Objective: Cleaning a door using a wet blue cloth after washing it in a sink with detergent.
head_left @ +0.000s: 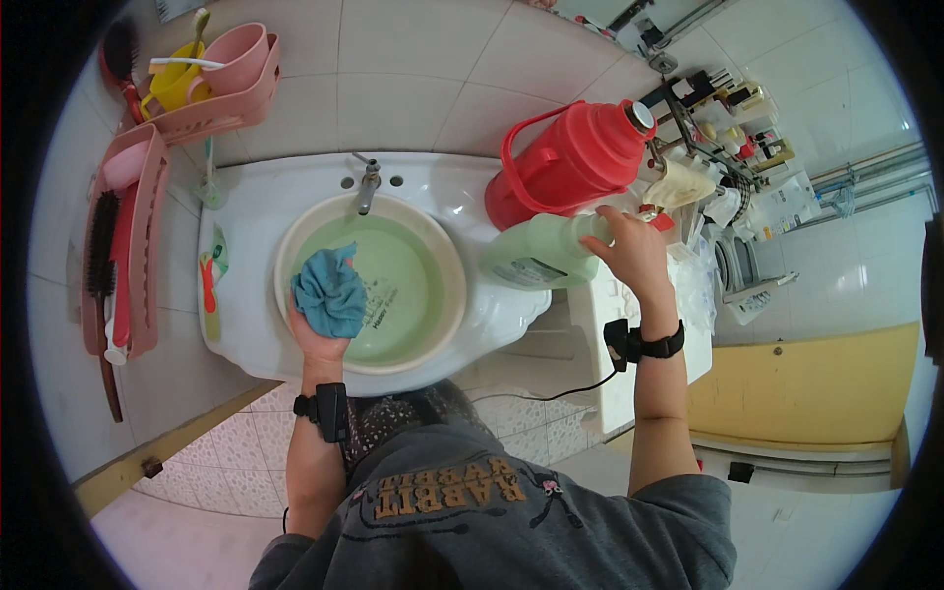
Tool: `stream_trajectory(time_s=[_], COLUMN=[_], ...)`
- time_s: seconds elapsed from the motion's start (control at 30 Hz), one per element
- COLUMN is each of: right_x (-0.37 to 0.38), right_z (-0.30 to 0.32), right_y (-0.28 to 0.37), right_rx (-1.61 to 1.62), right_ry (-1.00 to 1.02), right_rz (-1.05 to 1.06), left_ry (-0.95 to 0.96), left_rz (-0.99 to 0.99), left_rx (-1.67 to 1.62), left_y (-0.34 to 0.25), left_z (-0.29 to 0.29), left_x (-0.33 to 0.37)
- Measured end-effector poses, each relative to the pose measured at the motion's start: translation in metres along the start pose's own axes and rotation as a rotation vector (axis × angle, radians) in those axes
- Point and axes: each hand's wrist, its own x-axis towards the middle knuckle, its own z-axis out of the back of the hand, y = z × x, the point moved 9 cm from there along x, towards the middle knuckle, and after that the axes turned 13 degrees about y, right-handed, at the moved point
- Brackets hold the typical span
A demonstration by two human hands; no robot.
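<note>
A crumpled blue cloth (329, 292) rests in my left hand (317, 339), whose palm is under it and whose fingers are mostly covered. Hand and cloth are over the left side of a round cream basin (454, 285) of pale green-looking water, set in the white sink (251, 324). To the right, my right hand (634, 251) grips the top end of a large pale green bottle (536, 254) with a label. The bottle stands at the sink's right side, appearing tilted in this wide view. Its cap is hard to make out behind my fingers.
A red thermos flask (570, 157) stands right behind the bottle. The faucet (369, 187) rises at the basin's far rim. A green-and-orange tube (210, 285) lies on the left ledge. Pink wall racks (147, 246) hold brushes and cups; a cluttered shelf (728, 147) is at the far right.
</note>
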Motion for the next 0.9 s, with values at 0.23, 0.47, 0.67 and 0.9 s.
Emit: stream_trajectory(time_s=[0.23,0.47,0.67,0.9], right_x=[-0.004,-0.007,0.003,-0.004], right_z=[0.009,0.024,0.009,0.015], right_y=[0.009,0.027,0.007,0.03], right_rx=[-0.184,-0.079,-0.085,-0.101], right_ry=[-0.146,-0.186,-0.007,-0.13], right_rz=[0.088,0.408,0.06,0.324], left_ry=[-0.302,-0.216,-0.118,-0.089], left_rz=[-0.078,-0.039,-0.025,-0.02], left_rx=[0.174,0.067,0.087,-0.007], left_y=[0.0,0.002,0.005,0.007], left_z=[-0.006,0.002,-0.004,-0.005], left_x=[-0.001,0.0,0.005,0.006])
